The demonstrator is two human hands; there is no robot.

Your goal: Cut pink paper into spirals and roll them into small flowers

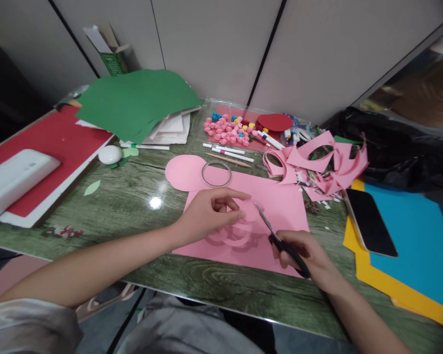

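Observation:
My left hand (210, 211) pinches a small pink paper piece (251, 210) between thumb and fingers, over a large pink sheet (286, 199). In my right hand (308, 250) are black-handled scissors (268, 225), their blades reaching up to the edge of that piece. Curled pink paper strips (236, 241) show just beneath my left hand. Behind it, a thin metal ring (202, 174) lies partly on the sheet, and a pink paper disc (180, 172) sits to its left.
Pink paper offcuts (310, 160) heap at the back right, beside a phone (371, 221) on blue card (421, 231). Pink pom-poms (227, 130), white pens (232, 155) and green paper (136, 101) lie behind. A white device (20, 179) rests on red card at left.

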